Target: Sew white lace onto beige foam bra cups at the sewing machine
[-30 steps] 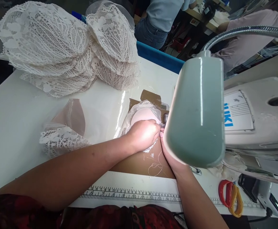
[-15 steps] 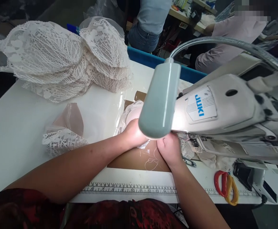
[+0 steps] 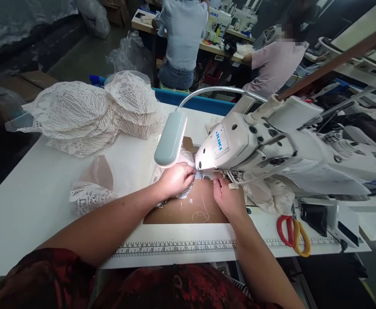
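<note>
My left hand (image 3: 175, 179) is closed, pinching the lace-edged cup piece (image 3: 184, 193) at the needle of the white sewing machine (image 3: 271, 146). My right hand (image 3: 228, 198) rests just right of the needle on the brown pad (image 3: 178, 212), fingers curled on the lace edge. The grey-green lamp head (image 3: 171, 138) hangs right above my left hand and hides part of the cup. Loose threads lie on the pad between my wrists.
A tall pile of white lace cups (image 3: 87, 113) sits at the table's far left, and a beige lace cup (image 3: 93, 182) lies nearer. Red and yellow scissors (image 3: 294, 229) lie at right. A printed ruler (image 3: 178, 248) runs along the front edge. Two people sit working beyond the table.
The view has pulled back and up, so the lamp no longer covers my hands. Both hands stay at the needle, the right one shifted slightly right.
</note>
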The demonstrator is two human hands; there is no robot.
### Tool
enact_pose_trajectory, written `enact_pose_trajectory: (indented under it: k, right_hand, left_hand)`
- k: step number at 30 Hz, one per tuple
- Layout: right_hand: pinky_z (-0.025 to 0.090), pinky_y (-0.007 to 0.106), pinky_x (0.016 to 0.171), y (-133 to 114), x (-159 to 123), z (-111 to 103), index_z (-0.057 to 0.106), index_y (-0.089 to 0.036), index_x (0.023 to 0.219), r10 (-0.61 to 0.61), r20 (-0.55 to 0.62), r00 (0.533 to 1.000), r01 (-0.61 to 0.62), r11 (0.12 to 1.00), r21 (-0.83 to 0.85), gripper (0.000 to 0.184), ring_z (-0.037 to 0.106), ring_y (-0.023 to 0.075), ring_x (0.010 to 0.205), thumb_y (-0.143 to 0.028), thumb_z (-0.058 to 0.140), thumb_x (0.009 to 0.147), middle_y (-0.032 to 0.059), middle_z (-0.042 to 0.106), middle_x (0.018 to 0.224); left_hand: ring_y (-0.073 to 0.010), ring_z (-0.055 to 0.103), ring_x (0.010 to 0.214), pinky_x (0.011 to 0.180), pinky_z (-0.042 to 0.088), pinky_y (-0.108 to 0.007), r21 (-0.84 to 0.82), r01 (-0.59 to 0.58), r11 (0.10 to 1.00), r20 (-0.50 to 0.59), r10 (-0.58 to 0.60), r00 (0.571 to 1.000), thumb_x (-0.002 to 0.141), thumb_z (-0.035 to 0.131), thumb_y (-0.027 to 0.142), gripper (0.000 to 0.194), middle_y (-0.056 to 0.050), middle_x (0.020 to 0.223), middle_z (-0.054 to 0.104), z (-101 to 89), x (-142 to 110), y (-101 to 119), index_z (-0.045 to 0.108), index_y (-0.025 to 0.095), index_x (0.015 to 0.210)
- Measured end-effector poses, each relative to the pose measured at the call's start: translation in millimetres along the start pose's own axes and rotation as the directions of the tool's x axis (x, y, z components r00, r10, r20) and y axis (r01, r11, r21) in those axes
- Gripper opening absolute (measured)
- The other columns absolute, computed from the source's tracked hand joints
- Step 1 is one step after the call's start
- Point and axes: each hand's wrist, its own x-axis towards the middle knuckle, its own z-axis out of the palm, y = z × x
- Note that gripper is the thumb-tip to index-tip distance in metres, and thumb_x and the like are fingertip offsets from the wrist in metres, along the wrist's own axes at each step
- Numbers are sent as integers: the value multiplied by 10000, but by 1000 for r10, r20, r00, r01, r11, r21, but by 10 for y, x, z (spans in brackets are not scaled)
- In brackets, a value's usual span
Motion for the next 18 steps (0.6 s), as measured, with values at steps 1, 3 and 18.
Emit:
enact_pose_trajectory:
  k: [1, 3, 18]
  right_hand:
    - [449, 371, 756, 20, 7, -3, 674, -160, 927, 9, -8, 1000, -9, 1000, 3, 262, 591, 275, 870, -169, 427, 839, 139, 685, 923]
    - [457, 372, 741, 62, 17, -8, 672, -166, 921, 29, -18, 999, -29, 1000, 9, 263, 586, 277, 865, -145, 434, 810, 134, 678, 906]
    - [436, 372, 795, 66, -22, -181, 670, -131, 869, 18, 101, 995, -25, 997, 68, 250, 566, 262, 882, -153, 421, 856, 145, 654, 926]
  left_hand:
    - [-171, 612, 752, 690, 467, -260, 2, -3, 1000, -3, 3, 1000, 834, 520, 207, 191, -42, 836, 663, 1, -1, -5, 698, 161, 885]
    - [-177, 624, 776, 711, 474, -266, 7, -7, 1000, -8, 7, 1000, 831, 524, 208, 200, -44, 860, 674, 0, -3, -12, 700, 162, 913]
    - [-194, 658, 857, 781, 507, -283, -12, -11, 1000, 6, 12, 1000, 814, 524, 225, 195, -55, 941, 710, -24, -16, -15, 699, 169, 879]
